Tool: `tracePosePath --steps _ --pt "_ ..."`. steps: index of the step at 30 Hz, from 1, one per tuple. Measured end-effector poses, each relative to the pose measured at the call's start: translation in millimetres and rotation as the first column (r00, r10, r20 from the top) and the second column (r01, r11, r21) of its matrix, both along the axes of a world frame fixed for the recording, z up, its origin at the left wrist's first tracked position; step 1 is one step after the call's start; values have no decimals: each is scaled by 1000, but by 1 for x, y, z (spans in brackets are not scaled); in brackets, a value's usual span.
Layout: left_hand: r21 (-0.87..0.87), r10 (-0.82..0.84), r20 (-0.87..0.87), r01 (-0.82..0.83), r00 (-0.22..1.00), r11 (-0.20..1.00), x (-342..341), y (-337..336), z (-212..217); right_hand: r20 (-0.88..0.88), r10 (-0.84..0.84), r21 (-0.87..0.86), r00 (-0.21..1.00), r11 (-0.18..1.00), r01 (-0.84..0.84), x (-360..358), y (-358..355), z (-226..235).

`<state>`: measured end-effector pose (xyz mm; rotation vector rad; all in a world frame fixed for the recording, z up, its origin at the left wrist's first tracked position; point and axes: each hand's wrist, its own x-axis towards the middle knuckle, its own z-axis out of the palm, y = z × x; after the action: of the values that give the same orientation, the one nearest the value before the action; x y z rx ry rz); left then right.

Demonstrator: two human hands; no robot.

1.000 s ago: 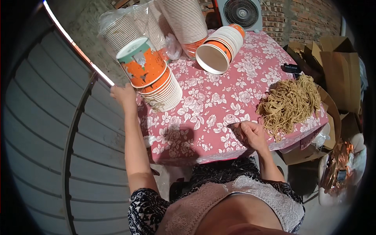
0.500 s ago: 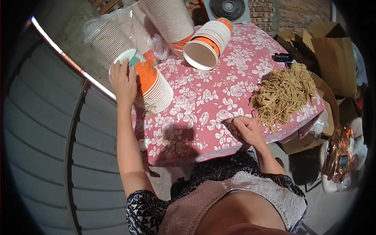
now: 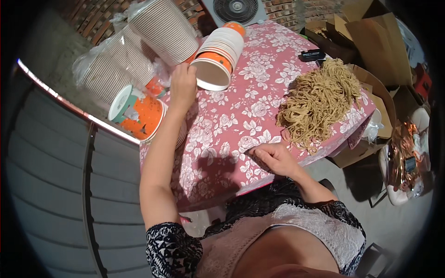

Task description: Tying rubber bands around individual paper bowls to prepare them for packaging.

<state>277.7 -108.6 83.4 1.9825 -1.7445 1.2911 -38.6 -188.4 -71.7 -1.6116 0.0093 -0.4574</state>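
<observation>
My left hand point(image 3: 183, 88) reaches across the table to a lying stack of white and orange paper buckets point(image 3: 219, 52). Its fingers are bent closed at the left rim of the front bucket point(image 3: 212, 74), whose mouth faces me. Below my left forearm, and partly hidden by it, is another stack of orange paper buckets point(image 3: 147, 111), with a green-and-white bucket point(image 3: 124, 103) at its top end. My right hand point(image 3: 274, 158) rests curled at the table's near side, thumb and fingers together; whatever they may hold is hidden. Beyond it lies a heap of tan noodle-like strands point(image 3: 320, 104).
Tall stacks of white buckets in clear plastic point(image 3: 162, 30) stand at the back left. A box fan point(image 3: 236, 10) is behind the flowered tablecloth point(image 3: 259, 69). A black object point(image 3: 311, 55) lies beyond the strands. Open cardboard boxes point(image 3: 378, 44) crowd the right; a ribbed grey wall point(image 3: 44, 157) borders the left.
My left hand has left the green-and-white bucket and moved right to the lying stack's front rim. My right hand stays curled in about the same place. The view has shifted slightly.
</observation>
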Motion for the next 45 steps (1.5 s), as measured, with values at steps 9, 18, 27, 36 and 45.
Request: tracePosePath --steps 9,18,27,36,45 --pt "12 10 52 -11 999 1000 68 -59 -26 49 -9 -55 999 998 12 0 1 3" --pt "-52 -99 173 109 980 993 69 -72 -21 103 -27 -138 994 990 41 2 -4 -2" --pt "155 6 199 -38 980 987 64 -49 -13 164 -72 -190 984 976 104 7 -4 -10" --pt "417 42 180 -115 983 901 47 -17 7 82 -69 -201 994 976 85 2 -2 3" --pt "456 147 34 -147 988 878 11 -10 12 36 -84 -268 996 959 90 0 -3 7"
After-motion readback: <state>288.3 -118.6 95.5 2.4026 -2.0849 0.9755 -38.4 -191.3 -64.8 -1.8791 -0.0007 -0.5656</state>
